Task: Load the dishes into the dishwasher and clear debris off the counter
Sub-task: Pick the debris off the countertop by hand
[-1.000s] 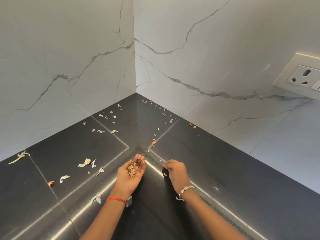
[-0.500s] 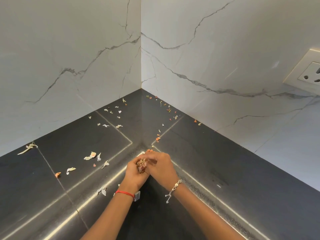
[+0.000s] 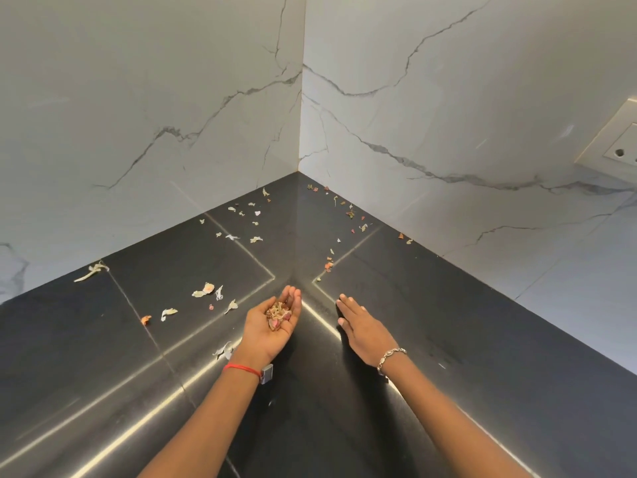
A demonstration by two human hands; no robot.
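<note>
Left hand (image 3: 267, 334) loosely cupped, carrying a little debris (image 3: 277, 313); right hand (image 3: 362, 327) flat, empty; most scraps (image 3: 208, 288) beyond both hands still litter the surface (image 3: 482, 339)

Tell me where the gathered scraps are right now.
In the head view, the scraps sit in the upturned left hand near the middle, just left of the flat right hand.

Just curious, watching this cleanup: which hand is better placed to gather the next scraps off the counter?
The right hand. It is open and empty over the counter, with orange scraps just ahead of it. The left hand lies palm up, cupping a pile of debris, so it probably cannot pick more.
</note>
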